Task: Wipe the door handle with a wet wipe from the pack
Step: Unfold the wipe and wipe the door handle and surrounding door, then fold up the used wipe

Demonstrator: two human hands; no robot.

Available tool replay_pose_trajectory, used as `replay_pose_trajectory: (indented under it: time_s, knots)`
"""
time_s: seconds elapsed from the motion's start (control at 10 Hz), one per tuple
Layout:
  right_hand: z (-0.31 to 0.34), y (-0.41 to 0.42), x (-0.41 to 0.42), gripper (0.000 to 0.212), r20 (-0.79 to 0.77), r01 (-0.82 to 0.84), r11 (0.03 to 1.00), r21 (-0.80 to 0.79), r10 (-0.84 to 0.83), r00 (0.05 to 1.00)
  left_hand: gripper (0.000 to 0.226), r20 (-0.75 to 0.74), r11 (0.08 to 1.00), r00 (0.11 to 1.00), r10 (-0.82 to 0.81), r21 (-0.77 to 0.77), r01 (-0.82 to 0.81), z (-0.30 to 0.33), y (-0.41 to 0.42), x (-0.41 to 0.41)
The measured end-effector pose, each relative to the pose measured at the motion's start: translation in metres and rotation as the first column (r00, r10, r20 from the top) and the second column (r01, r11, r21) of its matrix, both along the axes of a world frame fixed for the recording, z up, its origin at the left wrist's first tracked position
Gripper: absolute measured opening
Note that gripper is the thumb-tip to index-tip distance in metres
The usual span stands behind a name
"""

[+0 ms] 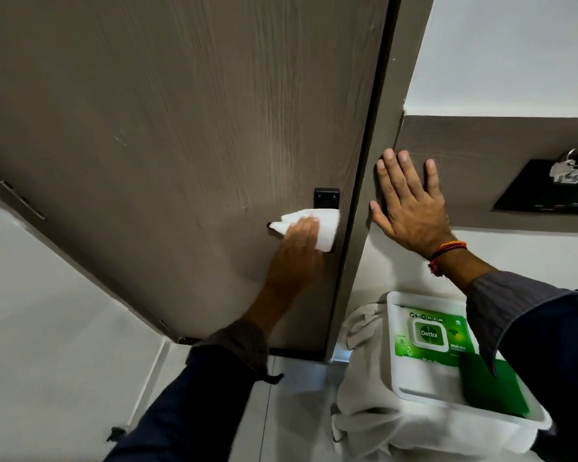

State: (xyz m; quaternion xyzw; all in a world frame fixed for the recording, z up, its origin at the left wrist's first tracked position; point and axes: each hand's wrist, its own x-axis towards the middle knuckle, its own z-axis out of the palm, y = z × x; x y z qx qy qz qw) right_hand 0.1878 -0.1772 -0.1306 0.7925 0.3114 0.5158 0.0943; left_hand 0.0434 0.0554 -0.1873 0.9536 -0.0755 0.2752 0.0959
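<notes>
My left hand (pixel 296 251) presses a white wet wipe (pixel 317 228) over the black lever of the door handle (pixel 270 226); only the lever's left tip and the black square lock plate (pixel 326 197) above it show. My right hand (pixel 411 208) lies flat with fingers spread against the door frame (pixel 364 228) and the wood wall panel, holding nothing. The green wet wipe pack (pixel 431 335) lies closed in a white tray (pixel 394 328) below my right arm.
The brown door (pixel 181 111) fills the upper left. A white cloth (pixel 361 388) is draped under the tray. A black holder with keys (pixel 558 188) hangs on the wall panel at right. A green flat item (pixel 494 388) lies in the tray.
</notes>
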Motion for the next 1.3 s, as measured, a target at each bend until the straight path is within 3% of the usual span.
replay_pose_trajectory:
  time_s: [0.1,0.2,0.3,0.4,0.5,0.6,0.7,0.8,0.9,1.0,1.1,1.2,1.3]
  knots:
    - [0.001,-0.001,0.001,0.080,0.000,0.004,1.000,-0.001,-0.004,1.000,0.051,-0.041,0.992,0.991,0.124,0.015,-0.123,0.000,0.039,-0.006]
    - [0.001,0.003,-0.001,0.081,0.012,-0.006,1.000,0.003,0.006,1.000,0.054,-0.090,0.982,0.981,0.173,-0.066,-0.179,0.004,0.025,-0.006]
    - [0.004,0.008,-0.001,0.081,0.013,-0.021,1.000,0.016,0.021,1.000,0.054,-0.054,0.986,0.993,0.105,-0.123,-0.111,0.010,-0.023,0.001]
    - [0.003,-0.004,0.000,0.081,0.009,0.007,1.000,0.029,-0.008,1.000,0.054,0.007,0.998,1.000,0.021,-0.057,-0.021,0.011,-0.036,0.010]
    - [0.002,-0.008,-0.002,0.079,0.015,0.018,1.000,0.014,-0.018,1.000,0.049,0.012,0.991,0.997,0.075,0.107,-0.076,0.004,0.007,-0.002]
    - [0.003,0.003,-0.005,0.078,-0.004,-0.002,1.000,0.011,0.003,1.000,0.055,0.004,0.967,0.977,0.214,0.143,-0.212,0.003,0.038,-0.009]
    - [0.004,0.008,-0.008,0.079,-0.066,0.019,1.000,0.020,-0.018,0.998,0.053,0.019,0.961,0.974,0.227,0.161,-0.227,0.007,0.013,-0.004]
    - [0.003,0.009,-0.017,0.079,-0.138,0.035,0.999,0.012,-0.033,0.990,0.046,0.030,0.981,0.995,0.098,0.165,-0.102,0.014,-0.022,0.000]
    - [0.008,0.009,-0.028,0.080,-0.226,0.049,0.998,0.027,-0.042,0.973,0.039,0.039,0.987,0.995,0.088,0.130,-0.093,0.032,-0.026,0.006]
    - [0.004,0.006,-0.056,0.072,-0.352,-0.054,0.985,0.163,0.110,0.930,0.040,0.039,0.999,0.999,0.027,0.042,-0.029,0.038,-0.026,0.004]
    - [-0.027,-0.007,-0.092,0.048,-0.595,0.031,0.880,0.473,0.293,0.748,0.047,0.086,0.985,0.981,-0.173,0.041,0.170,0.028,-0.044,-0.011]
    - [-0.032,-0.024,-0.118,0.081,-0.441,0.741,0.260,0.620,0.896,0.054,0.060,0.051,0.953,0.957,-0.287,0.113,0.280,0.014,-0.072,-0.030]
    - [-0.039,-0.057,-0.129,0.095,-0.173,0.947,0.276,0.166,0.953,-0.247,0.047,0.003,0.862,0.889,-0.459,0.246,0.444,-0.001,-0.094,-0.041]
